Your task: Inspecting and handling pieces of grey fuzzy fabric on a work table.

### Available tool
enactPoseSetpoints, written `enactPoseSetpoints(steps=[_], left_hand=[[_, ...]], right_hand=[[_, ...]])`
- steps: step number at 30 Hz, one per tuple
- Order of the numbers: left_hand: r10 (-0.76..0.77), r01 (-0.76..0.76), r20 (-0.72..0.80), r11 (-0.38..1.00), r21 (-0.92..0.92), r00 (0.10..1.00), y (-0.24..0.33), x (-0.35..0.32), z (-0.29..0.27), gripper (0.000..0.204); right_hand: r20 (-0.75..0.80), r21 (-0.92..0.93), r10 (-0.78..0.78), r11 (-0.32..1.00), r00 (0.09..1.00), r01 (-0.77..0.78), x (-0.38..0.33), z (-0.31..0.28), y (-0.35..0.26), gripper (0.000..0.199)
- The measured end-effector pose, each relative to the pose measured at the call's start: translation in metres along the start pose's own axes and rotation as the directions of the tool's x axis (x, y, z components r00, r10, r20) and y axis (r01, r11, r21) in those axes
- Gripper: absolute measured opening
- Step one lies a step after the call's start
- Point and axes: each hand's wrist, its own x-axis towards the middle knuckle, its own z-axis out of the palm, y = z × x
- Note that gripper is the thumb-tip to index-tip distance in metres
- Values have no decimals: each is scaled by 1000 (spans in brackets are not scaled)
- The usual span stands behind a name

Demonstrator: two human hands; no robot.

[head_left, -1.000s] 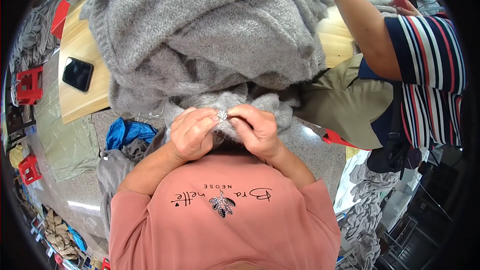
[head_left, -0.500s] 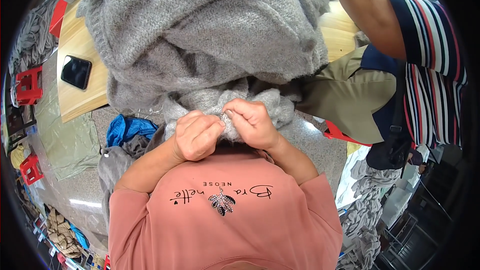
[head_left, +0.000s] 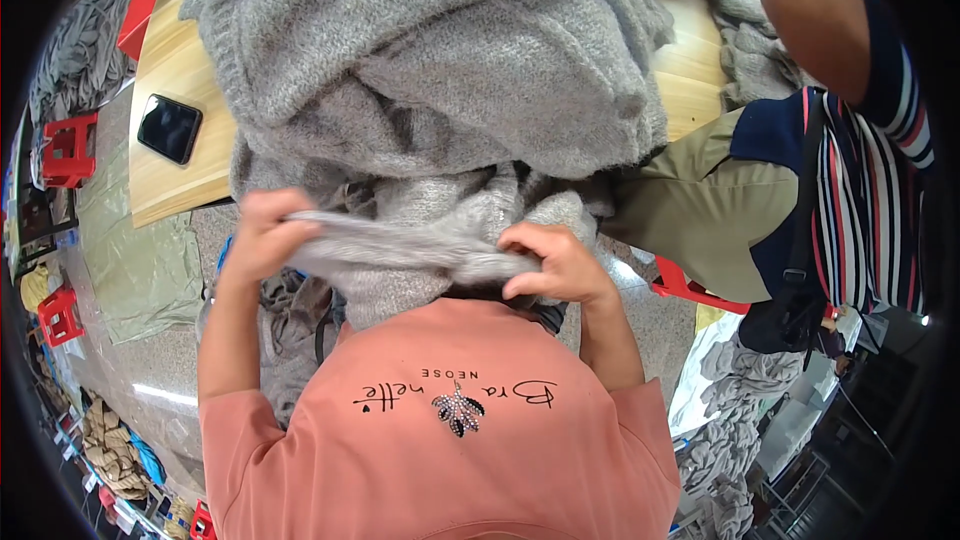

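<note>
Grey knit (head_left: 400, 245) is now stretched sideways, so spread out; it is gripped by closed left hand (head_left: 272, 230), also by half-curled right hand (head_left: 548, 262)

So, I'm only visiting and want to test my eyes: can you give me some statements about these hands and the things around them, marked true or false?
1. The left hand and right hand hold the same grey knit fabric. True.
2. The phone lies on top of the grey heap. False: the phone lies on the wooden table, left of the heap.
3. The person nearby wears a striped sleeve. True.
4. The right hand is holding scissors. False: its fingers are on the grey knit fabric.
5. The shirt of the person working is green. False: the shirt is pink.
</note>
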Motion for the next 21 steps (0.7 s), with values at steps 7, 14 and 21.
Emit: enactPoseSetpoints(steps=[7,14,21], left_hand=[[600,-120,-347,601,790,721,117,-111,-108,18],[634,-209,-322,617,759,703,238,-104,-116,12],[237,-231,-44,967,110,971,218,-9,-8,18]], right_hand=[[-411,-28,-114,993,904,113,-15,-6,-41,20],[-792,-189,-401,878,461,439,-90,-53,-127,20],[-957,-280,-291,917,3,-283,-121,-70,-40,15]])
